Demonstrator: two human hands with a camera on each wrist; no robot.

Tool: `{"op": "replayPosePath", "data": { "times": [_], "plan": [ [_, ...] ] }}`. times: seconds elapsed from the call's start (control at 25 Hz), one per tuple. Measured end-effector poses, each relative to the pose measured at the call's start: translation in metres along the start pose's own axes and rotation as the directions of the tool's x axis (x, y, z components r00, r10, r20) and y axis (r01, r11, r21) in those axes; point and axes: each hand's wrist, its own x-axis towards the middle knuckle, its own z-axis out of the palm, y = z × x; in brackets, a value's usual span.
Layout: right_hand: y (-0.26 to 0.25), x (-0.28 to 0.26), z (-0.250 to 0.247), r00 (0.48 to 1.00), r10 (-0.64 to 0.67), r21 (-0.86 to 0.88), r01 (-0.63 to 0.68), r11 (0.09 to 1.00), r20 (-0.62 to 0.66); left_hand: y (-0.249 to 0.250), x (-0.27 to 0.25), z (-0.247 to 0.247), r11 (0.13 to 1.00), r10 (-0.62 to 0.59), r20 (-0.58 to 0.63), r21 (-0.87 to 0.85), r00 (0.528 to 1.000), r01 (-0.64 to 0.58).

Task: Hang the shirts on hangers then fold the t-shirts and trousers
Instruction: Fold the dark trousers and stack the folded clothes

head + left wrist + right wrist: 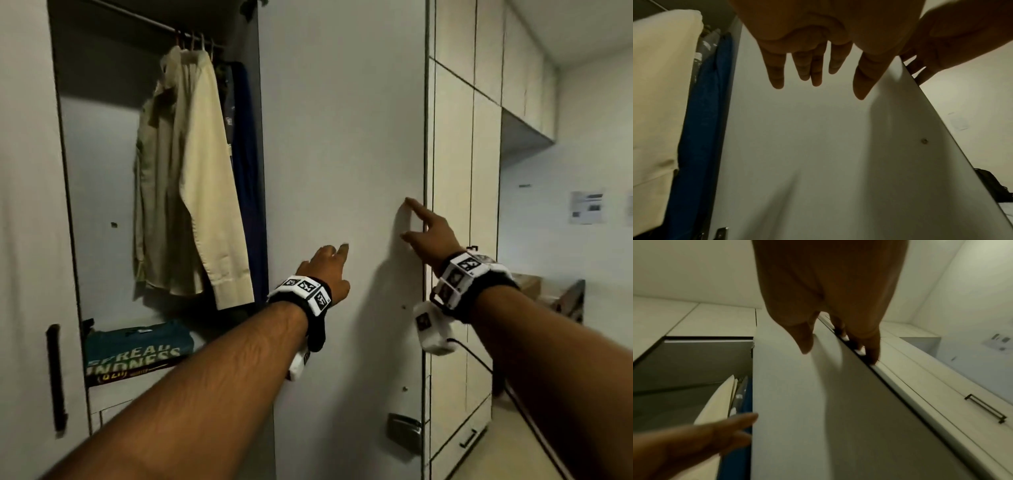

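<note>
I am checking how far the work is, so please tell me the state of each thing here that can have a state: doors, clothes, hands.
Wardrobe door: open, its free edge held.
Right hand: fingers hooked round the door's edge.
Left hand: fingers straight, holding nothing.
Cream shirt: hanging on the rail.
Olive shirt: hanging beside it.
Blue garment: hanging behind the door's edge.
Teal t-shirt: folded on the shelf.
Neighbouring cupboard doors: closed.

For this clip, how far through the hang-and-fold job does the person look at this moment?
Late, judging by the wardrobe. Done: cream shirts hang on the rail, and folded t-shirts lie stacked on the shelf below. In hand: no garment; the right hand holds the free edge of the open wardrobe door, and the left hand reaches flat toward its face, probably to close it. Left: folded trousers cannot be made out.
</note>
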Motion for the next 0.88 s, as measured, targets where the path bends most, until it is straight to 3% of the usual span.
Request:
{"op": "replayPosePath", "data": {
  "times": [0.12, 0.24, 0.36, 0.44, 0.56, 0.6, 0.68, 0.76, 0.8, 0.88],
  "plan": [
    [-0.003, -0.021, 0.008, 0.987, -0.013, 0.233, 0.051, 0.971, -0.163, 0.001, -0.013, 0.000, 0.990, 0.096, -0.006, -0.101, 0.995, -0.096],
    [-0.032, -0.061, 0.019, 0.997, -0.060, 0.614, 0.077, 0.786, -0.049, -0.011, -0.055, -0.011, 0.877, 0.223, -0.116, -0.411, 0.968, -0.251],
    [-0.073, -0.103, 0.060, 0.929, -0.370, 0.695, 0.248, 0.674, 0.027, -0.029, -0.121, -0.026, 0.590, 0.103, -0.184, -0.780, 0.977, -0.209],
    [-0.103, -0.119, 0.111, 0.844, -0.527, 0.708, 0.312, 0.633, 0.098, -0.059, -0.162, -0.035, 0.551, -0.043, -0.234, -0.816, 0.971, -0.172],
    [-0.143, -0.124, 0.204, 0.688, -0.699, 0.645, 0.448, 0.619, 0.193, -0.127, -0.207, -0.061, 0.595, -0.290, -0.281, -0.802, 0.915, -0.058],
    [-0.156, -0.123, 0.234, 0.639, -0.740, 0.614, 0.503, 0.608, 0.209, -0.150, -0.217, -0.069, 0.624, -0.361, -0.289, -0.782, 0.887, -0.001],
    [-0.177, -0.120, 0.287, 0.578, -0.789, 0.570, 0.585, 0.578, 0.208, -0.192, -0.226, -0.081, 0.766, -0.455, -0.317, -0.616, 0.832, 0.185],
    [-0.192, -0.115, 0.342, 0.560, -0.806, 0.508, 0.647, 0.569, 0.191, -0.234, -0.226, -0.088, 0.881, -0.466, -0.337, -0.265, 0.818, 0.393],
    [-0.196, -0.111, 0.366, 0.559, -0.807, 0.440, 0.686, 0.579, 0.189, -0.253, -0.222, -0.092, 0.883, -0.460, -0.325, -0.069, 0.826, 0.464],
    [-0.200, -0.102, 0.405, 0.565, -0.804, 0.301, 0.746, 0.594, 0.186, -0.290, -0.210, -0.101, 0.788, -0.495, -0.298, 0.241, 0.816, 0.567]
  ]
}}
